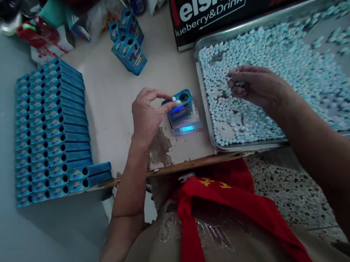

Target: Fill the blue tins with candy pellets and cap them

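Note:
My left hand (pixel 149 114) is over a small blue candy box (pixel 184 96) with a round dark hole in its top. Between its thumb and forefinger is a white candy (pixel 173 99), with a second pale piece by the thumb tip. The box rests on a small scale (pixel 176 128) whose lit display is partly blurred out. Over the left part of a metal tray (pixel 203 99), my right hand (pixel 251 87) has its fingertips pinched together. Whatever they hold is too small to make out. Pale blue and white candies (pixel 259 52) cover much of the tray.
Stacked blue boxes (pixel 55 119) fill the table's left side. Several more blue boxes (pixel 131 53) stand farther back. A black carton (pixel 224 6) is behind the tray. Bags and clutter (pixel 56 25) lie at the back left. The table's worn front edge (pixel 168 168) is close to my body.

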Available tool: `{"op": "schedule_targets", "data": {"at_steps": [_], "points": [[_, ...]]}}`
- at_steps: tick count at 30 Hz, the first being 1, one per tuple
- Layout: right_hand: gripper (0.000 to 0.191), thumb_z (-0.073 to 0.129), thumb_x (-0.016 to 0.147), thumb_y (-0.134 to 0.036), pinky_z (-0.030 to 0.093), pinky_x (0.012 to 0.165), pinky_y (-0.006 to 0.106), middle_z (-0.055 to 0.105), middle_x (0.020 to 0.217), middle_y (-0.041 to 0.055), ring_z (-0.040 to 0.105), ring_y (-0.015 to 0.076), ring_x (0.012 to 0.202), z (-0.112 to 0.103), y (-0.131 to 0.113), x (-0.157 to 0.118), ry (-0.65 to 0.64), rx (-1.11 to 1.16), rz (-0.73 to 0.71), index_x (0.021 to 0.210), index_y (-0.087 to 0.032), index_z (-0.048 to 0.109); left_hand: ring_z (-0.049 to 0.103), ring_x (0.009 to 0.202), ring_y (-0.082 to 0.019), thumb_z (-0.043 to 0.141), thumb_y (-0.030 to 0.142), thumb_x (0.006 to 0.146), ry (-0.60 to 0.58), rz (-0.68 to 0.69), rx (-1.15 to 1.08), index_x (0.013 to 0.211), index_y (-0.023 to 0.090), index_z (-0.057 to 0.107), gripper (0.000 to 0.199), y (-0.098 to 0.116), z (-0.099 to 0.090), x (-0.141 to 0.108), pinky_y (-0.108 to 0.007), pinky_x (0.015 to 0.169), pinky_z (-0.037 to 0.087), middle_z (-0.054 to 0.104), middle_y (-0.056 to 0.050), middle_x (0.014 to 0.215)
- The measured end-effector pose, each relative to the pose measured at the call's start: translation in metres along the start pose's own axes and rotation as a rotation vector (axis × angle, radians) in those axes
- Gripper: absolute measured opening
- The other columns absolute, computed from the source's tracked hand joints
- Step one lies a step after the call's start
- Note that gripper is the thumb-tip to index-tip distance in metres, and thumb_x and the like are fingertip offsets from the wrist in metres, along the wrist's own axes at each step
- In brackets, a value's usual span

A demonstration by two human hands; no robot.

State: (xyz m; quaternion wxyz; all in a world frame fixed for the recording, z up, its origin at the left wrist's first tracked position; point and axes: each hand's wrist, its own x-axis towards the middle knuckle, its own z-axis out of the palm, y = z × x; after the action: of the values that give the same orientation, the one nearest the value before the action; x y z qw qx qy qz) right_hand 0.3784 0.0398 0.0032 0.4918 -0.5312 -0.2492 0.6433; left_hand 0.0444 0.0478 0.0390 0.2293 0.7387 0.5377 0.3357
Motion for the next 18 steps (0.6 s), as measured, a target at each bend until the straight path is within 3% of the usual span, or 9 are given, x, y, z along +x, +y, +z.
{"op": "schedule_targets", "data": {"at_steps": [9, 11, 14, 16, 18], "points": [[0.024, 0.099, 0.086, -0.017, 0.043, 0.055, 0.015, 0.068, 0.079, 0.0022, 0.050, 0.0083, 0.065, 0.001, -0.001, -0.004, 0.002, -0.015, -0.030, 0.089, -0.019, 0.075, 0.080, 0.111, -0.027, 0.098, 0.022, 0.099, -0.022, 0.066, 0.050, 0.096, 0.025, 0.089, 0.010, 0.012, 0.018, 0.012, -0.046, 0.112, 0.064, 0.083, -0.007, 0.110], [0.033, 0.106, 0.077, -0.026, 0.039, 0.054, 0.017, 0.065, 0.079, 0.0019, 0.048, 0.0092, 0.066, -0.002, -0.001, -0.003, -0.011, -0.053, -0.045, 0.088, -0.021, 0.075, 0.079, 0.122, -0.031, 0.099, 0.027, 0.100, -0.046, 0.101, 0.121, 0.108, 0.025, 0.088, 0.013, 0.019, 0.017, 0.012, -0.047, 0.117, 0.062, 0.085, -0.009, 0.120], [0.045, 0.114, 0.062, -0.037, 0.033, 0.052, 0.025, 0.060, 0.082, 0.0041, 0.048, 0.0132, 0.069, -0.011, -0.001, -0.004, 0.026, -0.162, -0.067, 0.083, -0.025, 0.075, 0.076, 0.140, -0.034, 0.099, 0.028, 0.099, -0.238, 0.160, 0.207, 0.141, 0.027, 0.083, 0.045, 0.027, 0.016, 0.007, -0.046, 0.122, 0.061, 0.083, -0.010, 0.144], [0.050, 0.115, 0.059, -0.045, 0.036, 0.054, 0.033, 0.060, 0.087, 0.0078, 0.053, 0.0185, 0.073, -0.020, -0.001, -0.002, 0.057, -0.307, -0.079, 0.080, -0.029, 0.074, 0.076, 0.143, -0.033, 0.091, 0.024, 0.103, -0.360, 0.151, 0.246, 0.153, 0.029, 0.078, 0.052, 0.023, 0.006, 0.003, -0.043, 0.120, 0.062, 0.081, -0.009, 0.151], [0.053, 0.109, 0.065, -0.062, 0.036, 0.054, 0.042, 0.057, 0.085, 0.0088, 0.050, 0.0204, 0.068, -0.030, 0.000, 0.004, 0.009, -0.494, -0.131, 0.075, -0.032, 0.067, 0.077, 0.142, -0.032, 0.085, 0.018, 0.104, -0.366, 0.100, 0.267, 0.153, 0.028, 0.078, 0.050, 0.006, -0.022, -0.005, -0.042, 0.119, 0.062, 0.081, -0.009, 0.152]]}}
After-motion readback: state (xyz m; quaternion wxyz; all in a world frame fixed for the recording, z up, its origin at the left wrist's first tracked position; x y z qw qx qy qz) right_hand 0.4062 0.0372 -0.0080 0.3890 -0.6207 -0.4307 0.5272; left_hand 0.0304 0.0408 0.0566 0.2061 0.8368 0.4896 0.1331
